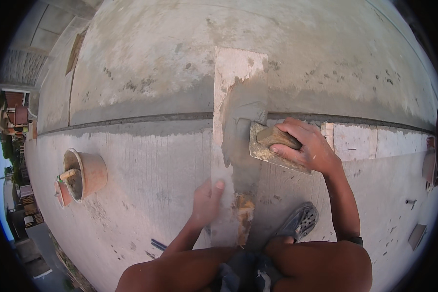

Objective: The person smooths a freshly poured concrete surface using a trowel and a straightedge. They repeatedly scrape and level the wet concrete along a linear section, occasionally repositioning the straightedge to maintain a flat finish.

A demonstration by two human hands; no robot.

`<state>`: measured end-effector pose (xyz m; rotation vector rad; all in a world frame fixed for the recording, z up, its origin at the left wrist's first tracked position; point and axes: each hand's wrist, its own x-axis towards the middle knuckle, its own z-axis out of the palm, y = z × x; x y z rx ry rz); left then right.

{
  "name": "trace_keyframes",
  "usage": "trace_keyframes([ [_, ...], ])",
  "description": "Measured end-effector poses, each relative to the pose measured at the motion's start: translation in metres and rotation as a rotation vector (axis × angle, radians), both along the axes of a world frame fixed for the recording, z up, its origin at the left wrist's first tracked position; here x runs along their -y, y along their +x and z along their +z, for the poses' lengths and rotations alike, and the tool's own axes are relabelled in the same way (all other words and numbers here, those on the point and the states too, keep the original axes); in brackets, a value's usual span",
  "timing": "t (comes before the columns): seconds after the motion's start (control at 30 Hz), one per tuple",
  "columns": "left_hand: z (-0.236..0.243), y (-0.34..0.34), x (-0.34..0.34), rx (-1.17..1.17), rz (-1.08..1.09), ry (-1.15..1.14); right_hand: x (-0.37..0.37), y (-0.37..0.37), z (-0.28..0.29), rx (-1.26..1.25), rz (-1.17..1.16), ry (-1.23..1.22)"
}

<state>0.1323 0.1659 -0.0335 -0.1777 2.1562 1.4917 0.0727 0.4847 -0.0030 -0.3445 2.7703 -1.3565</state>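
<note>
The trowel (pixel 272 148) is gripped firmly by the right hand (pixel 309 146); the tile (pixel 231 160), steadied by the left hand (pixel 207 202), is best coated evenly.

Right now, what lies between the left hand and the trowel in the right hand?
In the head view, a strip of wet grey mortar on the upright tile lies between the left hand and the trowel gripped by the right hand.
</note>
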Motion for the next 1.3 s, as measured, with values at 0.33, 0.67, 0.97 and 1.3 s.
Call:
trace_keyframes([
  [0.33,0.007,0.001,0.001,-0.042,-0.018,-0.174,0.014,0.073,-0.014,0.568,0.174,-0.557],
  [0.67,-0.021,-0.001,0.038,-0.238,0.236,-0.088,-0.010,0.108,-0.069,0.429,-0.554,-0.643],
  [0.97,-0.031,0.006,0.060,-0.269,0.340,-0.144,-0.006,0.068,-0.082,-0.043,-0.346,0.435],
  [1.3,-0.031,0.012,0.060,-0.229,0.360,-0.117,-0.028,0.036,-0.097,-0.049,-0.264,0.664],
])
